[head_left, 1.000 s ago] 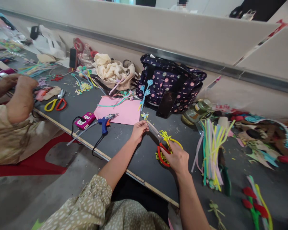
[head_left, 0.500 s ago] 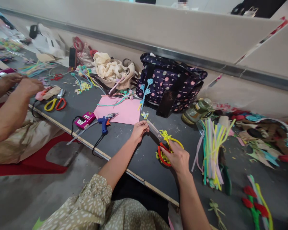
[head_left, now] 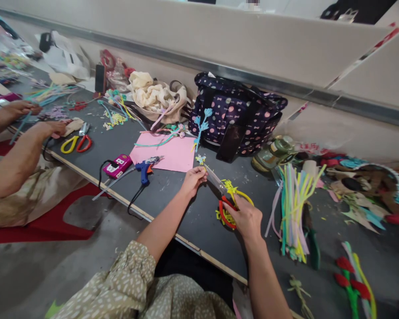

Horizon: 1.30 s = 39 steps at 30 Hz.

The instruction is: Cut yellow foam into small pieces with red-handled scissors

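Note:
My right hand [head_left: 248,217] is closed around the handles of a pair of scissors [head_left: 216,179] with one red and one yellow loop. Their blades point toward my left hand [head_left: 194,180], whose fingertips pinch a small yellow piece [head_left: 205,168], mostly hidden, right at the blade tips. Yellow clippings [head_left: 231,185] lie under and around the scissors. Just beyond my fingers is a little pile of pale blue and yellow bits [head_left: 200,159]. A light blue flower stem [head_left: 202,126] leans against the dark patterned bag [head_left: 232,110].
Left of my arm lie a blue glue gun [head_left: 143,172], a pink sheet [head_left: 176,155] and a magenta box [head_left: 118,166]. To the right are a bundle of pastel fuzzy stems [head_left: 295,212], a bottle [head_left: 274,153] and red flowers [head_left: 352,279]. A co-worker's hands [head_left: 51,128] are at far left.
My hands and the scissors have barely moved. The co-worker's hands have moved apart, and one now holds a light blue strip.

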Tool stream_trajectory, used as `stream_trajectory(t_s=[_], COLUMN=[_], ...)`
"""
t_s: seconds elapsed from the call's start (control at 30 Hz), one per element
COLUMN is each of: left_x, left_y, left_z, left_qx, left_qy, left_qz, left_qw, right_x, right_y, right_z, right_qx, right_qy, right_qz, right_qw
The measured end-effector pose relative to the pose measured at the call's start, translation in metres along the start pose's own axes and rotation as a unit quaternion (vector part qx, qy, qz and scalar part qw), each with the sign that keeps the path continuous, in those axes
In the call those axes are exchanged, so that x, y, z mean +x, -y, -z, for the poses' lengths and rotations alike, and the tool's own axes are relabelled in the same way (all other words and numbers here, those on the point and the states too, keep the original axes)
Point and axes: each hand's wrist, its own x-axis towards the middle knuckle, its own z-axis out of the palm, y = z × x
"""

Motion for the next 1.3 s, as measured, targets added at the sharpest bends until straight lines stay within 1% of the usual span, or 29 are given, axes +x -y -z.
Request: stream_trajectory(t_s=[0.07, 0.13, 0.33, 0.47, 0.6, 0.67, 0.73, 0.83, 0.9, 1.03, 1.17, 1.3], left_x=[0.001, 0.001, 0.003, 0.003, 0.0, 0.0, 0.0, 0.001, 0.001, 0.002, 0.002, 0.004], left_y=[0.0, 0.0, 0.002, 0.001, -0.002, -0.004, -0.005, -0.005, -0.006, -0.007, -0.007, -0.005], left_z=[0.001, 0.001, 0.001, 0.001, -0.001, -0.001, -0.001, 0.0, 0.0, 0.0, 0.001, 0.003], left_qx=[-0.01, -0.013, -0.026, -0.036, -0.04, -0.044, -0.051, -0.059, -0.062, -0.075, -0.074, -0.076], left_qy=[-0.002, -0.002, -0.015, -0.011, -0.012, -0.017, -0.023, -0.032, -0.04, -0.049, -0.046, -0.045], left_qz=[0.002, 0.002, -0.017, -0.026, -0.017, -0.011, -0.006, -0.001, 0.001, 0.009, 0.012, 0.007], left_qw=[1.0, 1.0, 0.999, 0.999, 0.999, 0.999, 0.998, 0.998, 0.997, 0.996, 0.996, 0.996], right_x=[0.001, 0.001, 0.005, 0.012, 0.02, 0.022, 0.021, 0.017, 0.013, 0.007, 0.005, 0.006], right_y=[-0.001, -0.002, -0.003, 0.002, 0.008, 0.008, 0.007, 0.002, -0.001, -0.004, -0.003, -0.002], right_z=[-0.001, -0.001, 0.003, 0.012, 0.02, 0.019, 0.015, 0.004, -0.003, -0.008, -0.006, -0.005], right_qx=[-0.018, -0.038, -0.073, -0.095, -0.1, -0.084, -0.053, 0.005, 0.028, 0.041, 0.049, 0.057], right_qy=[-0.012, -0.009, 0.046, 0.076, 0.104, 0.1, 0.075, 0.022, 0.009, 0.015, 0.021, 0.023], right_qz=[-0.025, -0.043, -0.028, -0.041, -0.067, -0.082, -0.084, -0.062, -0.052, -0.049, -0.037, -0.04], right_qw=[0.999, 0.998, 0.996, 0.992, 0.987, 0.988, 0.992, 0.998, 0.998, 0.998, 0.998, 0.997])
